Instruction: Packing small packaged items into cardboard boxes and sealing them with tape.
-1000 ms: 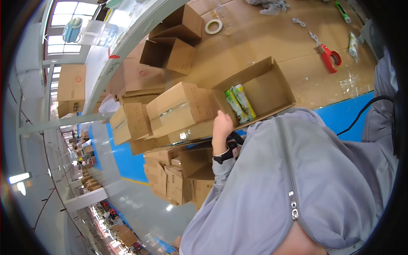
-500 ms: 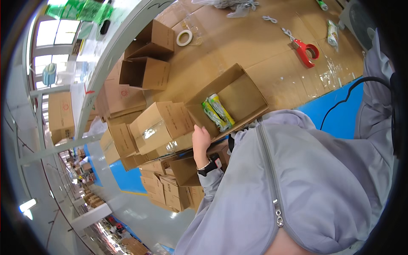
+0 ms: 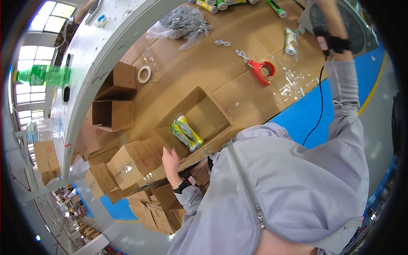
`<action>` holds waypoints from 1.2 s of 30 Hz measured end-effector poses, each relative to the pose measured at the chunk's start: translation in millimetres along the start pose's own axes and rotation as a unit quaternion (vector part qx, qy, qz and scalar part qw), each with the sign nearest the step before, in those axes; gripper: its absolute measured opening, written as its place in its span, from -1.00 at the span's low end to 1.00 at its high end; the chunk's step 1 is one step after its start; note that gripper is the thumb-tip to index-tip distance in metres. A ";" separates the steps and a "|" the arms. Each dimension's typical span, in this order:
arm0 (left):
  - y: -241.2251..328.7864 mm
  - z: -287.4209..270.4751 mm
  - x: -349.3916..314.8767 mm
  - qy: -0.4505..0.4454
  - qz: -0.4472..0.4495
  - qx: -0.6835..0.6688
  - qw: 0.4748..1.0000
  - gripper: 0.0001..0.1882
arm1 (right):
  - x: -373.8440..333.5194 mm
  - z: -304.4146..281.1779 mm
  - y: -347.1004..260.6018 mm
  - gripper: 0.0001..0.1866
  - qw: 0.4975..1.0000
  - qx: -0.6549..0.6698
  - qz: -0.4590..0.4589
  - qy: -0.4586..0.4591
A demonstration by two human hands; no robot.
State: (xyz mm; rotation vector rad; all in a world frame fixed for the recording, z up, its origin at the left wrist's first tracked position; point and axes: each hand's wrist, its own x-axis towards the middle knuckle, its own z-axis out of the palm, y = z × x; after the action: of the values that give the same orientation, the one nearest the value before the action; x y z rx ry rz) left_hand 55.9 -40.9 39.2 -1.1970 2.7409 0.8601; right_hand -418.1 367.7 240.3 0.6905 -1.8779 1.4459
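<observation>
My left hand (image 3: pixel 171 161) is at the near left corner of an open cardboard box (image 3: pixel 212 117), its thumb and fingers apart; whether it touches the box I cannot tell. Two green, yellow and white tube-shaped packs (image 3: pixel 188 131) in clear wrap lie side by side inside. My right hand (image 3: pixel 330 9) is stretched far out to the upper right, over a grey device with a round grille (image 3: pixel 356 32). Motion blur and the picture's edge hide its fingers. Below it on the cardboard lies a similar wrapped pack (image 3: pixel 291 41).
A red tape dispenser (image 3: pixel 260 71), a tape roll (image 3: pixel 144 74) and a bag of grey cables (image 3: pixel 182 21) lie on the cardboard-covered table (image 3: pixel 238 95). More tubes (image 3: pixel 221 4) are at the far edge. Cardboard boxes (image 3: pixel 123 117) stand left under a white shelf (image 3: pixel 91 80). A black cable (image 3: pixel 321 102) hangs at right.
My right arm has come into view, reaching to the upper right. The view has shifted, so the box and table things appear further left and lower. My left hand's fingers look more spread.
</observation>
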 end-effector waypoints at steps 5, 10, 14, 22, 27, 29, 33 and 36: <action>32.3 17.9 12.8 0.004 -0.010 0.018 1.000 -0.62 | -83.4 9.5 102.8 -0.60 0.946 -0.213 -0.166 0.180; 70.9 39.3 12.7 0.032 -0.080 0.041 0.995 -0.68 | -176.1 -6.0 194.9 -0.38 0.922 -0.374 0.069 0.071; 79.1 42.4 10.4 0.025 -0.093 0.035 0.995 -0.67 | -226.3 5.7 242.8 -0.28 0.826 -0.386 0.394 -0.121; 86.2 47.8 2.8 0.050 -0.100 0.042 0.993 -0.66 | -244.2 16.9 234.6 -0.26 0.699 -0.550 0.414 -0.191; 69.5 50.8 3.9 0.063 -0.075 0.046 0.994 -0.62 | -263.3 -14.5 250.3 -0.25 0.756 -0.449 0.450 -0.156; 70.7 48.5 5.3 0.054 -0.066 0.023 0.996 -0.60 | -259.9 -23.7 229.2 -0.38 0.801 -0.365 0.474 -0.029; 62.1 45.8 7.0 0.041 -0.043 0.007 0.998 -0.59 | -272.1 -60.2 201.0 -0.64 0.659 0.320 0.680 0.038; 57.8 44.7 10.1 0.044 -0.039 0.024 0.998 -0.59 | -262.2 -58.3 110.1 -0.65 0.650 0.390 0.651 0.031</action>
State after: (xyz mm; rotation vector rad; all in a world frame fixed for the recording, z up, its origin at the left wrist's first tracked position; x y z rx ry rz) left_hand 0.8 6.4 26.5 -1.3544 2.7438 0.7468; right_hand -320.9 455.2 -18.8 -0.6815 -1.5237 3.1875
